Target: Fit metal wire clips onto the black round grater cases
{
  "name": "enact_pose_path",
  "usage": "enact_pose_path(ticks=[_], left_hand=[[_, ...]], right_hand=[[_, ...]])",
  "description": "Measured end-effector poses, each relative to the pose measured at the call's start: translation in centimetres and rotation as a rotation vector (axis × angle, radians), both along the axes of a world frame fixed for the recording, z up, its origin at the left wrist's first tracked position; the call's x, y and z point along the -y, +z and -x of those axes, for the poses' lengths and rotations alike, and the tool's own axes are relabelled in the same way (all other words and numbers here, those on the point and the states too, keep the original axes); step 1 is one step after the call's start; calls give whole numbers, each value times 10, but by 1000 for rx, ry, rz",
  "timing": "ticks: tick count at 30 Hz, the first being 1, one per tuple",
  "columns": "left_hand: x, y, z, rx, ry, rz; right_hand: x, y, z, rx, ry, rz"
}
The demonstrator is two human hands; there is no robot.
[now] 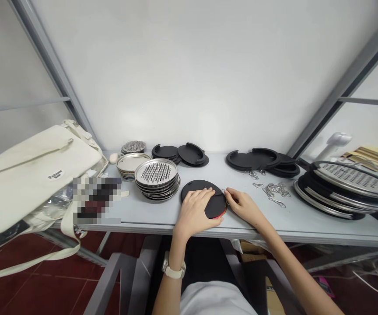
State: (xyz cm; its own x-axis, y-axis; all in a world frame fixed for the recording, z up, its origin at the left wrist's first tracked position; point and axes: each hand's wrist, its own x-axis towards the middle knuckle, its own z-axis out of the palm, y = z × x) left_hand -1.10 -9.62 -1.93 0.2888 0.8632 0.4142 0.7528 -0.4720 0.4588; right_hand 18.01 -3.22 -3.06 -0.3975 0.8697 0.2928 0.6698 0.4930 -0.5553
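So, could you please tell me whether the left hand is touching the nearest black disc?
Touching; in the head view, the left hand lies spread across the black disc.

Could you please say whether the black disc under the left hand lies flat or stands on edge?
Flat: the black disc shows its broad face beneath the left hand.

To your left, a cream bag [38, 170] lies slumped by the table [149, 214] (its strap [41, 261] hangs below the edge), and a white rounded object [113, 158] sits near the wall [189, 78].
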Motion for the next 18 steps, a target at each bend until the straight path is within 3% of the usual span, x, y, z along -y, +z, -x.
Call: enact_pose_path(ticks=[18], left_hand=[[0, 0, -2, 1, 26, 21]], right_hand=[[-3, 0, -1, 33, 19, 1]])
